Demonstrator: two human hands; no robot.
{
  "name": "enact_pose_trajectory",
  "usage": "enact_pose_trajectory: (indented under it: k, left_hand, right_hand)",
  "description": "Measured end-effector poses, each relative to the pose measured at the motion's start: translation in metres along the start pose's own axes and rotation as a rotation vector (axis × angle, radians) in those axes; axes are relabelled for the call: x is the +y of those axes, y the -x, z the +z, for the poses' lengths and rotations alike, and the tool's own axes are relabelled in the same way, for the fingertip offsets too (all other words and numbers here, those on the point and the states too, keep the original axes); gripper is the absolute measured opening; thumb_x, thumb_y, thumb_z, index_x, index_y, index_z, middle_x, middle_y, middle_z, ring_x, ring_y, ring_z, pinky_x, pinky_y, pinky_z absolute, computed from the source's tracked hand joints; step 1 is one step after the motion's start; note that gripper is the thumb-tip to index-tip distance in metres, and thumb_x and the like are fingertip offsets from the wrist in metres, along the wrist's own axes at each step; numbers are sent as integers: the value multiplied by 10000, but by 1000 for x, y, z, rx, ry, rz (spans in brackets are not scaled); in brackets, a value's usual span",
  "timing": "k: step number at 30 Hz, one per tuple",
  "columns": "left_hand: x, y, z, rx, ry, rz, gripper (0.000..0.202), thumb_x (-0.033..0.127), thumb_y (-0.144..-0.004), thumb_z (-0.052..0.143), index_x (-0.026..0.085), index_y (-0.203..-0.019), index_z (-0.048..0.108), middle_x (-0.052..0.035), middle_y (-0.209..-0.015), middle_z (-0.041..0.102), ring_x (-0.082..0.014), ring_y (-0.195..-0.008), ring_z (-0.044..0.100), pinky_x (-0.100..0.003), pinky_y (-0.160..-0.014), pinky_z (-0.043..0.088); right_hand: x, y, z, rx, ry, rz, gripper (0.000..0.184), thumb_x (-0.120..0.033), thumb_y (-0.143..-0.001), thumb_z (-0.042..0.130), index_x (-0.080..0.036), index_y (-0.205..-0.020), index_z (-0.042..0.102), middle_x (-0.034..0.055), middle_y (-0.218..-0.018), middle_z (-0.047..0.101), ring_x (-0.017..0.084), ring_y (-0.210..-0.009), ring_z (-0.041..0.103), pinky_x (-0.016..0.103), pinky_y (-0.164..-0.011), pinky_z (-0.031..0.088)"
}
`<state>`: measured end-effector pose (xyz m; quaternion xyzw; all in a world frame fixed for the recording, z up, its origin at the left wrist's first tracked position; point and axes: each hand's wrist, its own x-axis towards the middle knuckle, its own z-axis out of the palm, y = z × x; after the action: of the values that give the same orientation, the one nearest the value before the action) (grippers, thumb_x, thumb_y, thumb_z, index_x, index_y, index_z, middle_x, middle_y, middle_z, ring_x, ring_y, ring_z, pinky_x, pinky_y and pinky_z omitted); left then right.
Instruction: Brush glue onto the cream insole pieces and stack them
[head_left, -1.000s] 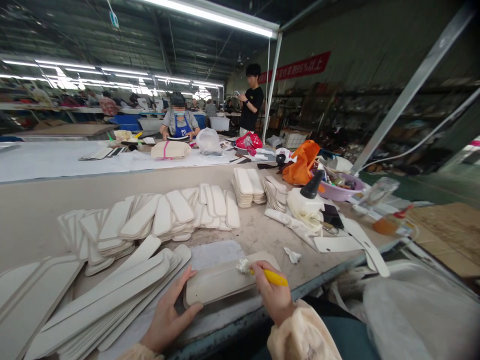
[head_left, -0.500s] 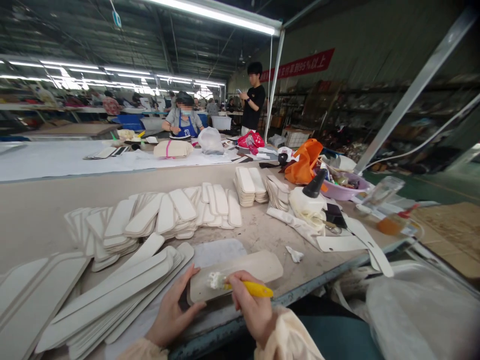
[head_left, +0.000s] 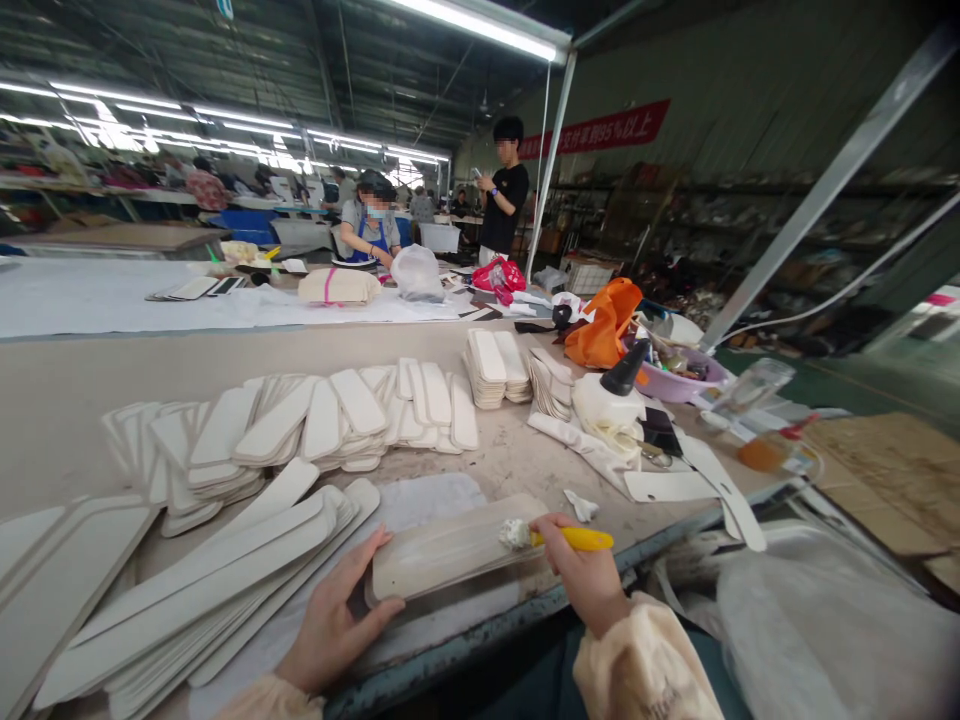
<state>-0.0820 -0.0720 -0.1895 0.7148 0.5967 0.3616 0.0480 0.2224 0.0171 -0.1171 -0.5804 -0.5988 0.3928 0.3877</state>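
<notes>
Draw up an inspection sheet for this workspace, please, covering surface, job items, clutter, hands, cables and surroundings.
Surface: beige tabletop, marked with dark smudges.
Job items: pale panel near the front edge; piled pale strips to its left.
Clutter: orange bag, purple basin holding mixed items, crumpled white scrap.
Hands: left hand touches the panel's left end; right hand holds a yellow-handled brush, bristles on the panel.
Cables: pale cable or hose at far right; can't tell which.
Surroundings: co-worker in a blue apron across the table; red banner behind.
</notes>
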Motion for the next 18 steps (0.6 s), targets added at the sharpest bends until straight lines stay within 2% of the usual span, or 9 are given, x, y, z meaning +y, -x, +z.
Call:
enact_pose_trajectory:
  k: [3,5,8,11,13,15,18]
  left_hand:
    - [1,-1,0,10,-8,5,689,395,-773,669,233,-1386,399,-98,-1270,636,-268,-1140,615,-378,-952,522]
    - [2,-2,-1,21,-12,13,693,398,-773,667,240,-1389,393,-94,-1267,638,-266,-1132,621,-379,-945,527]
    - [2,-2,-2,22,-18,16,702,408,-776,665,249,-1396,378,-90,-1269,637,-264,-1133,621,-382,-940,529]
    - [0,0,-1,20,-1,-3,764,421,-763,679,263,-1427,334,-81,-1270,637,-266,-1132,621,-386,-937,530]
    - [-3,2,2,17,34,-23,818,429,-752,691,277,-1451,293,-74,-1269,638,-268,-1128,623,-388,-934,532]
    - [-6,4,4,13,84,-45,839,427,-756,691,291,-1464,262,-72,-1271,635,-266,-1129,622,-389,-938,530]
    - [-6,5,6,13,158,-69,816,413,-783,670,300,-1469,243,-78,-1274,628,-258,-1128,622,-392,-947,524]
  right_hand:
    - [3,-1,-17,83,272,-215,338,-458,-911,470,-200,-851,679,15,-635,630,186,-603,598,265,-581,438]
    - [1,3,-18,91,459,-387,316,-412,-948,435,-206,-925,674,45,-752,681,201,-690,641,274,-650,455]
    - [-8,15,1,28,746,-552,259,-275,-961,416,-200,-906,657,66,-745,672,208,-685,646,276,-623,443]
    - [-17,32,36,-30,942,-569,170,-114,-849,508,-200,-756,621,54,-674,630,214,-613,616,280,-542,399]
    - [-21,45,62,-61,938,-607,136,-109,-798,565,-210,-716,604,40,-655,619,214,-601,606,281,-532,392]
    - [-27,57,85,-78,893,-646,125,-168,-790,604,-217,-675,595,32,-633,618,211,-582,603,278,-515,388]
    - [-40,67,103,-175,687,-650,139,-238,-803,608,-220,-665,622,23,-633,644,199,-575,609,270,-526,408]
